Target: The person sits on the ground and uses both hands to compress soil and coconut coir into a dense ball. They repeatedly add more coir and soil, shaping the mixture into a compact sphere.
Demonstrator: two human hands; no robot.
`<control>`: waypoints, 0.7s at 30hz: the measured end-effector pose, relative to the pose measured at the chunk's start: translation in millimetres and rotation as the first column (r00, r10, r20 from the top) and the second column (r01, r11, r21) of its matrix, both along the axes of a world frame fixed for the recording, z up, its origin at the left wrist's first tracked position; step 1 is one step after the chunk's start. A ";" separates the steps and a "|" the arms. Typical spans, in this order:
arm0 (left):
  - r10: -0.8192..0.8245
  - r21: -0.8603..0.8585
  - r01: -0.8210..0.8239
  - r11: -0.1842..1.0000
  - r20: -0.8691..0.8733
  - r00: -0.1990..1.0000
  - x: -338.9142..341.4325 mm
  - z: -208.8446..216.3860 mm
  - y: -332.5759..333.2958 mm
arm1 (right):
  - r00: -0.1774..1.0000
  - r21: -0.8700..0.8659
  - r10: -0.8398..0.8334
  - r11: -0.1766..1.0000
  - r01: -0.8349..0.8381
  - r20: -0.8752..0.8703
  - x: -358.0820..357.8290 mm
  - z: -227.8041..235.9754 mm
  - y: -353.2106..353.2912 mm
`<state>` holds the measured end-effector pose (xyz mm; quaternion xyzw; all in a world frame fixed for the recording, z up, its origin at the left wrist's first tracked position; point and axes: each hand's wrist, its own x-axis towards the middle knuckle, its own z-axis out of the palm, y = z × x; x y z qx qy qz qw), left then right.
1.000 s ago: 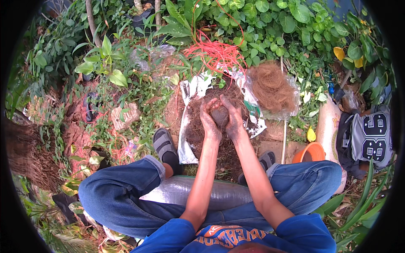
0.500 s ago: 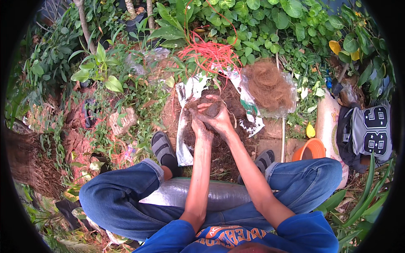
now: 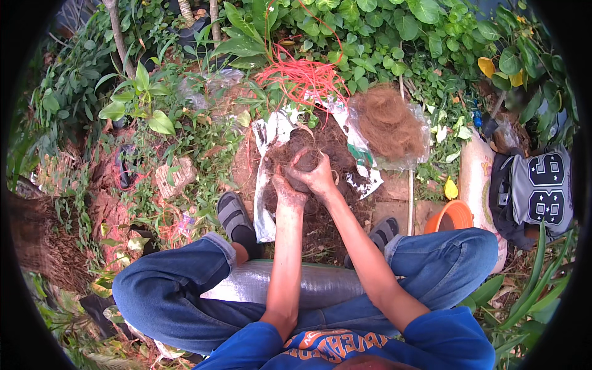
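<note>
A dark, rounded ball of soil (image 3: 306, 163) sits between my two dirt-smeared hands. My right hand (image 3: 320, 177) curls round its right side, with thumb and fingers bent over it. From the left and below, my left hand (image 3: 287, 190) presses against the same ball, its fingers partly hidden. Under both hands a heap of dark, fibrous soil (image 3: 336, 154) lies on an opened white plastic sack (image 3: 265, 216). A thin, pale root or stem rises from around the ball toward the far side.
Tangled red plastic string (image 3: 302, 77) lies beyond the sack. Brown coir fibre (image 3: 385, 120) rests on clear plastic to the right, beside a thin pale pole (image 3: 411, 197). An orange pot (image 3: 453, 216) stands near my right knee. A stone (image 3: 176, 177) is at left; leafy plants (image 3: 394, 28) line the back.
My right hand's fingers, stretched across the ball before, now curl round it. Both hands have shifted slightly left, and the whole view has moved a little.
</note>
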<state>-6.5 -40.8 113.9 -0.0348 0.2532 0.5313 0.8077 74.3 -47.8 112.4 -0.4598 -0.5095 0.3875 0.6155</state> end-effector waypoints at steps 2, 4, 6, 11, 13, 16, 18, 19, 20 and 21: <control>0.141 0.051 -0.137 0.989 -0.071 0.988 11.9 7.0 -1.8 | 0.942 -0.119 -0.010 0.992 -0.032 -0.335 0.3 4.8 -2.1; 0.315 0.288 -0.251 0.924 -0.203 0.927 26.8 -16.3 2.4 | 0.874 -0.168 -0.019 0.983 -0.073 -0.486 -0.6 3.4 1.1; 0.304 0.191 -0.279 0.941 -0.113 0.946 24.4 -28.1 5.3 | 0.953 -0.107 -0.039 0.994 0.007 -0.299 -1.6 -8.4 5.7; 0.307 0.134 -0.289 0.948 -0.140 0.941 17.6 -29.5 5.2 | 0.984 -0.099 -0.062 0.994 0.045 -0.168 -7.0 -21.7 5.9; 0.074 0.150 -0.068 0.986 -0.040 0.996 -3.8 -37.3 15.6 | 0.974 -0.160 0.074 0.981 -0.110 -0.216 -5.1 -16.9 4.6; -0.129 0.038 0.131 0.991 -0.058 0.990 -19.8 -25.8 28.7 | 0.953 -0.187 0.112 0.968 -0.169 -0.282 15.1 -11.8 4.9; -0.086 0.103 0.077 0.992 0.086 0.993 -42.1 -38.4 33.7 | 0.931 -0.075 0.247 0.958 -0.275 -0.268 16.4 13.0 5.1; -0.085 0.138 0.061 0.989 0.172 0.981 -42.5 -35.4 34.9 | 0.898 -0.032 0.309 0.942 -0.335 -0.313 27.7 11.5 9.5; -0.099 0.131 0.067 0.989 0.259 0.961 -41.7 -32.9 35.7 | 0.902 -0.049 0.355 0.925 -0.377 -0.247 41.8 10.3 12.0; -0.075 0.092 0.053 0.994 0.260 0.963 -40.6 -27.6 33.5 | 0.904 -0.111 0.348 0.917 -0.384 -0.249 50.5 9.9 9.7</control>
